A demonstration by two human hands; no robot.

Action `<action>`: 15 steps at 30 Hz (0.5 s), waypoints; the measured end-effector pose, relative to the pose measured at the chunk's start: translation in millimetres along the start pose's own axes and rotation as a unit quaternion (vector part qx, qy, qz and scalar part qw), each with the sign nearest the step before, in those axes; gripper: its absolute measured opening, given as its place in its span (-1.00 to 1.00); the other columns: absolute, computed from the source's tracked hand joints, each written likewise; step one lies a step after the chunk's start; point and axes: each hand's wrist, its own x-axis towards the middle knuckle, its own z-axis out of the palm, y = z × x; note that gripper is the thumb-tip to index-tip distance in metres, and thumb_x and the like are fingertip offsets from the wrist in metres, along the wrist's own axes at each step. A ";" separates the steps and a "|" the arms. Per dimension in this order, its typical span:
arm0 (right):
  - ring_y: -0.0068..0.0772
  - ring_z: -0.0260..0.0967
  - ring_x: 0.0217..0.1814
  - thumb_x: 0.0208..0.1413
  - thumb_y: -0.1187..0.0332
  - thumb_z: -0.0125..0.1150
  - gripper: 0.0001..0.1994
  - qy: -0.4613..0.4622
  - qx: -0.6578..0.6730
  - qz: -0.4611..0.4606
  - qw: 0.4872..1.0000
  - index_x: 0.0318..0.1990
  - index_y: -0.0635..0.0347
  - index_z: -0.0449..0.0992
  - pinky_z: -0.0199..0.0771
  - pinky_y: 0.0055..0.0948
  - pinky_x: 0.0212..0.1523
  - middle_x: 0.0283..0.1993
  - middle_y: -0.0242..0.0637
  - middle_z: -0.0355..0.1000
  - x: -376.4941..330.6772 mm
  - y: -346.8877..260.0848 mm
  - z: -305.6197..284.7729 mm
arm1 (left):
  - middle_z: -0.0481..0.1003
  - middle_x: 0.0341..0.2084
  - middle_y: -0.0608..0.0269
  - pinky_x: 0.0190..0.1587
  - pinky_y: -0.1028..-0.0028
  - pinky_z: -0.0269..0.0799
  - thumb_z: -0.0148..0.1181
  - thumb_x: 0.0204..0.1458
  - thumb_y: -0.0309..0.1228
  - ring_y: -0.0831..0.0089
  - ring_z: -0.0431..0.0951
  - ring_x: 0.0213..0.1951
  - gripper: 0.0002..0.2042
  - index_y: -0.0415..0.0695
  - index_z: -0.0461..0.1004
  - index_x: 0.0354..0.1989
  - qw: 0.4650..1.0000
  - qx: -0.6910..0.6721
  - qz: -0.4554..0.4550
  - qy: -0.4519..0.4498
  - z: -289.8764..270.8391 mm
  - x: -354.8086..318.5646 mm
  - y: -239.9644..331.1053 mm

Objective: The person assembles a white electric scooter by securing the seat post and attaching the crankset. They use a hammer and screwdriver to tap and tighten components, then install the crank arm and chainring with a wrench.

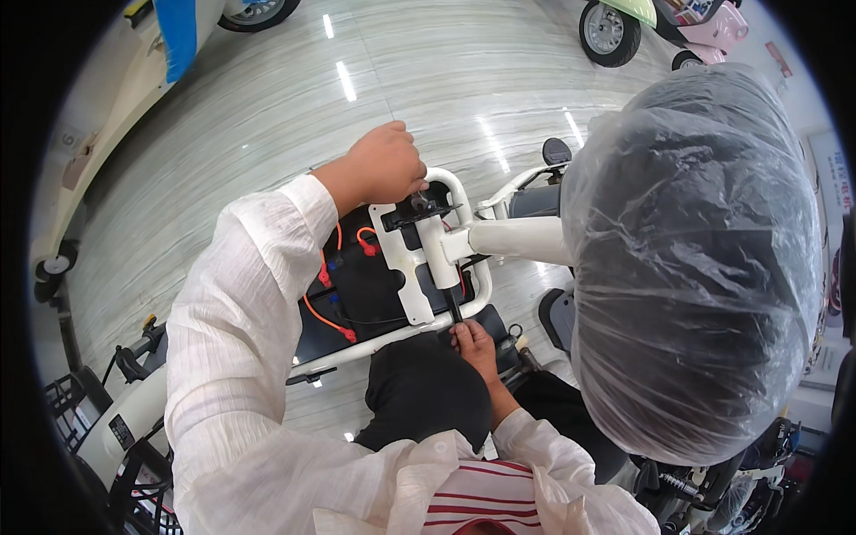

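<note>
A white tubular vehicle frame (484, 290) lies before me, with a short white cross tube (437, 254) and a flat white bracket (404, 267) beside it. My left hand (385, 165) is closed at the far end of the cross tube, fingertips down by a small metal part on a black plate (419, 214); what it grips is hidden. From the near end of that tube a black rod (455, 306) sticks out, and my right hand (475, 348) has its fingers closed round the rod's near end. Black batteries (357, 290) with orange wires and red terminal caps sit inside the frame.
A large dark seat wrapped in clear plastic (695, 267) fills the right side, joined to the frame by a thick white tube (517, 241). Other scooters stand around: one with a green fender (633, 9), a cream body (107, 134) at left, and a black basket (76, 415).
</note>
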 end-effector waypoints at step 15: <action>-0.74 0.15 -0.47 0.33 0.23 0.01 -0.75 0.009 -0.041 -0.008 0.999 -0.30 0.19 0.48 0.19 -0.67 -0.43 -0.48 -0.53 0.31 -7.2 -20.4 4.2 | 0.57 -0.57 0.48 -0.04 0.47 0.18 0.16 0.06 -0.08 0.49 0.44 -0.35 -0.70 0.08 0.62 -0.61 0.963 0.172 0.197 -0.070 -11.0 53.6 16.5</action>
